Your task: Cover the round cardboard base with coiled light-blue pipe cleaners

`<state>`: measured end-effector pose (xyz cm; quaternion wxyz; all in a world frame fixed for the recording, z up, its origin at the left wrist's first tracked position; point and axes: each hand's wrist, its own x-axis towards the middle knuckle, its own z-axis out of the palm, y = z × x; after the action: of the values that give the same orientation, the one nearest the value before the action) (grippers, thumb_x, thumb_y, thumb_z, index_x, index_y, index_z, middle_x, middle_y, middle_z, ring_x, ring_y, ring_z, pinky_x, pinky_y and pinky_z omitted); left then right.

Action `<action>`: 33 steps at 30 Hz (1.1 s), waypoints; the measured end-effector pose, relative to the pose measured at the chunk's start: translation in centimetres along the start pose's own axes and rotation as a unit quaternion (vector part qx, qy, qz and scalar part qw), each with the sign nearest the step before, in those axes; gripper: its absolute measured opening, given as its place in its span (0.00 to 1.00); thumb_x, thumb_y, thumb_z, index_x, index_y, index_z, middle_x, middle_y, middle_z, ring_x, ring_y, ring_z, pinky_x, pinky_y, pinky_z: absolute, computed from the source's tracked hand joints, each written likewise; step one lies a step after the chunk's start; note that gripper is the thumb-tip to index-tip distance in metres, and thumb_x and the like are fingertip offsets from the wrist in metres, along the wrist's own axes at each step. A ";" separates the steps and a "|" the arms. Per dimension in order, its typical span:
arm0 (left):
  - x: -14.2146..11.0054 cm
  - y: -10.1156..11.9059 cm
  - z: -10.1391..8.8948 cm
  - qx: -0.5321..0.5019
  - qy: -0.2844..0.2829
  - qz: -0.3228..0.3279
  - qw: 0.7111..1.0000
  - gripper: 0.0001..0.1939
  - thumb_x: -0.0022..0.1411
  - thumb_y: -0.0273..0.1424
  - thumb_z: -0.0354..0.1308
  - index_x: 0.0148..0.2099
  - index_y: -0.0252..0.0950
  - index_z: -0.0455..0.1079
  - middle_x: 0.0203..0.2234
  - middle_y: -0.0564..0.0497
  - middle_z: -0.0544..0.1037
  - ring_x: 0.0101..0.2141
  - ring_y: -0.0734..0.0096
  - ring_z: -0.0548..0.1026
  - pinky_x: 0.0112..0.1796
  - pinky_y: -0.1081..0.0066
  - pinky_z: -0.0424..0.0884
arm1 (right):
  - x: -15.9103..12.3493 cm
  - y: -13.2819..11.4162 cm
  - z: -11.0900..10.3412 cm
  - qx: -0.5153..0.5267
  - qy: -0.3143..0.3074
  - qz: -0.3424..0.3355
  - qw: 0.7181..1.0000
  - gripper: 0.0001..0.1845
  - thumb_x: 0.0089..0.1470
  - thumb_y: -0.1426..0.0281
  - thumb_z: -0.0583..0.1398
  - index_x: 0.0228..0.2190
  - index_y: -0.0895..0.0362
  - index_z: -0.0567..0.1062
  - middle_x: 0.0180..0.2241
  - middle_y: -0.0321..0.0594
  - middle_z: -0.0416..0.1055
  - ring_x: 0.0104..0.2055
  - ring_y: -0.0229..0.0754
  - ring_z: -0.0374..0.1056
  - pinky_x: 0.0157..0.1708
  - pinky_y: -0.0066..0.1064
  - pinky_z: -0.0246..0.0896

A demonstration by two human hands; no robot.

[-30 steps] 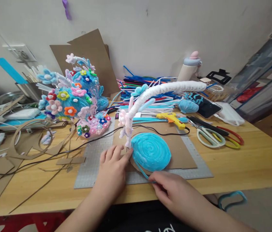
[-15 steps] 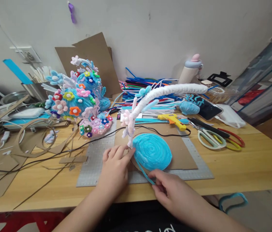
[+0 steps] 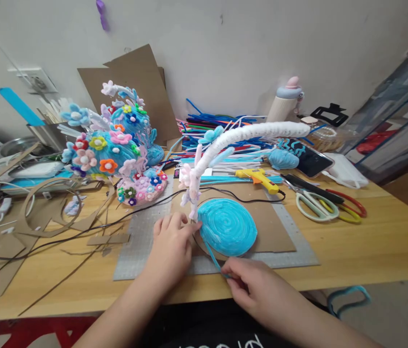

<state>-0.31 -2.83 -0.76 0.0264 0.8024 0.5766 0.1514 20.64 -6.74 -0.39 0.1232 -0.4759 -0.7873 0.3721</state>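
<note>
A flat disc of coiled light-blue pipe cleaner (image 3: 227, 227) lies on a brown cardboard base. At its left edge rises a curved white stem (image 3: 250, 134) wrapped in fuzzy pipe cleaner, with pale pink and blue flowers low on it. My left hand (image 3: 171, 241) is bent at the disc's left edge by the stem's foot, a fingertip pressed on the coil; its other fingers are curled. My right hand (image 3: 250, 282), closed in a pinch, grips the loose blue strand (image 3: 213, 256) near the front edge. The strand runs from the disc's left side; its end is hidden in my fingers.
A yellow glue gun (image 3: 258, 179) lies behind the disc, its black cord crossing leftward. Scissors (image 3: 316, 205) and pliers lie right. A flower-covered blue craft piece (image 3: 113, 150) stands left, near cardboard offcuts (image 3: 48, 212). Pipe cleaners (image 3: 221, 128) are piled at the back.
My right hand has shifted slightly left along the blue strand, closer to the disc. My left hand stays at the disc's edge. The whole view has moved a little.
</note>
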 end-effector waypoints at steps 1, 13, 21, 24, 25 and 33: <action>0.0 0.1 0.0 -0.003 0.000 -0.001 1.000 0.27 0.54 0.17 0.50 0.51 0.48 0.72 0.43 0.47 0.70 0.44 0.58 0.66 0.44 0.57 0.59 | 0.0 0.0 0.0 -0.001 0.000 0.000 1.000 0.09 0.50 0.81 0.53 0.30 0.57 0.70 0.25 0.34 0.68 0.26 0.35 0.61 0.27 0.25 0.51; 0.6 0.4 0.2 -0.039 0.026 -0.025 0.999 0.09 0.60 0.34 0.60 0.44 0.47 0.75 0.40 0.50 0.71 0.45 0.58 0.67 0.46 0.57 0.56 | -0.3 0.0 -0.2 -0.007 -0.008 0.006 1.000 0.11 0.52 0.76 0.55 0.37 0.54 0.72 0.30 0.37 0.73 0.29 0.38 0.65 0.29 0.27 0.54; 0.5 0.4 0.2 -0.039 0.027 -0.031 0.998 0.12 0.57 0.37 0.62 0.45 0.47 0.74 0.42 0.49 0.72 0.47 0.56 0.67 0.47 0.54 0.56 | -1.4 1.1 -0.2 -0.004 -0.011 -0.011 1.000 0.16 0.58 0.74 0.52 0.45 0.50 0.73 0.39 0.39 0.77 0.39 0.42 0.72 0.36 0.31 0.62; 0.5 0.4 0.4 -0.038 0.034 -0.029 0.998 0.12 0.57 0.38 0.63 0.45 0.47 0.74 0.42 0.50 0.72 0.47 0.56 0.66 0.48 0.55 0.56 | -1.9 1.3 -0.7 -0.009 0.015 -0.013 1.000 0.15 0.60 0.74 0.51 0.42 0.51 0.74 0.39 0.39 0.77 0.39 0.42 0.72 0.38 0.31 0.63; 0.5 0.3 0.4 -0.038 0.036 -0.030 0.998 0.12 0.57 0.38 0.63 0.45 0.47 0.74 0.42 0.50 0.72 0.47 0.56 0.66 0.48 0.54 0.56 | -2.0 1.4 -0.8 -0.011 0.021 -0.011 1.000 0.14 0.60 0.74 0.51 0.41 0.51 0.74 0.38 0.39 0.77 0.39 0.42 0.72 0.38 0.31 0.63; 0.4 0.2 0.6 -0.041 0.026 -0.030 0.998 0.11 0.58 0.37 0.62 0.45 0.48 0.74 0.44 0.50 0.72 0.48 0.56 0.67 0.47 0.55 0.55 | -1.9 2.2 -1.2 -0.039 0.054 -0.023 0.998 0.16 0.58 0.76 0.51 0.42 0.50 0.75 0.39 0.40 0.76 0.39 0.42 0.72 0.38 0.32 0.65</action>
<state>0.15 -2.41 -1.24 0.0489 0.7785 0.5944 0.1955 23.72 -7.22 -0.83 0.1552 -0.4813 -0.8044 0.3117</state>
